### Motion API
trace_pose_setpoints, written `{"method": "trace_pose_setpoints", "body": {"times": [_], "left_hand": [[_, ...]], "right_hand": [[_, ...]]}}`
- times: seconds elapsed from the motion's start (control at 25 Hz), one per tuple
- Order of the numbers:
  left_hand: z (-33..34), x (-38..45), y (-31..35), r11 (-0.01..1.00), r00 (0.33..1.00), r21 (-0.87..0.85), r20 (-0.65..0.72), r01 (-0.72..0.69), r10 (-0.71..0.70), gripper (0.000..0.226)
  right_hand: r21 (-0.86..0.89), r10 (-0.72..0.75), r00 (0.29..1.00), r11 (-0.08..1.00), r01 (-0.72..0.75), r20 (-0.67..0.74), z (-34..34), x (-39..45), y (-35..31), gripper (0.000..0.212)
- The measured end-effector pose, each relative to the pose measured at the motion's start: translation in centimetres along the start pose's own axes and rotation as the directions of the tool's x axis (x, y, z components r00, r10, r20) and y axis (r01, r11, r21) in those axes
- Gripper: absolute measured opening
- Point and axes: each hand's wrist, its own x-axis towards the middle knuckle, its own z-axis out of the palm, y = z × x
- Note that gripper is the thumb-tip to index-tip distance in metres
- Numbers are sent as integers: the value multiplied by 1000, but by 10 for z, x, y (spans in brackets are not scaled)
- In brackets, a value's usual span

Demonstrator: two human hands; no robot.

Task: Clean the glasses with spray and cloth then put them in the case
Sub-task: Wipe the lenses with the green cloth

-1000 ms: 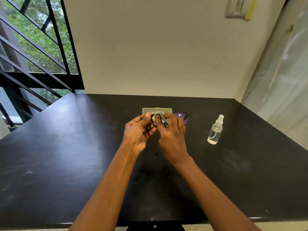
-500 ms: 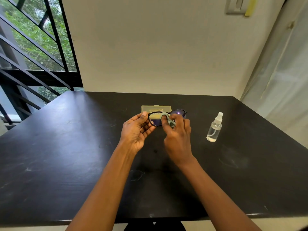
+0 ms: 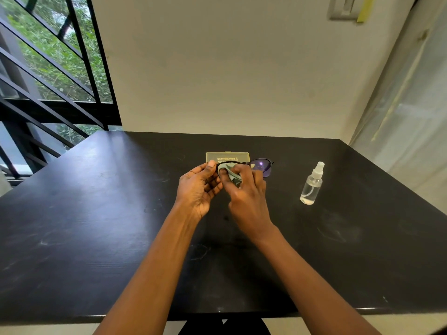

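We reach both bare forearms forward from the bottom of the view, converging so our hands meet close together. Our left hand is turned palm inward, thumb pointing up and forward, its fingers curled toward the right hand and pinching the left end of the glasses. Our right hand shows its back to us, wrist bent slightly, with thumb and fingers bunched around the cloth, pressing it against the left lens.
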Motion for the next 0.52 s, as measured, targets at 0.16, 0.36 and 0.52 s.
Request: {"method": "trace_pose_setpoints", "body": {"times": [0.16, 0.36, 0.52], "left_hand": [[0, 0, 1, 1000, 1000, -2, 1, 6, -6, 9], [0, -1, 1, 1000, 1000, 4, -1, 15, -15, 10], [1, -2, 1, 1000, 1000, 15, -13, 8, -8, 11]], "right_hand": [[1, -52, 999, 999, 52, 7, -3, -15, 6, 44], [-25, -8, 1000, 1000, 9, 11, -5, -18, 19, 45], [-47, 53, 998, 997, -54, -26, -2, -7, 17, 42]]}}
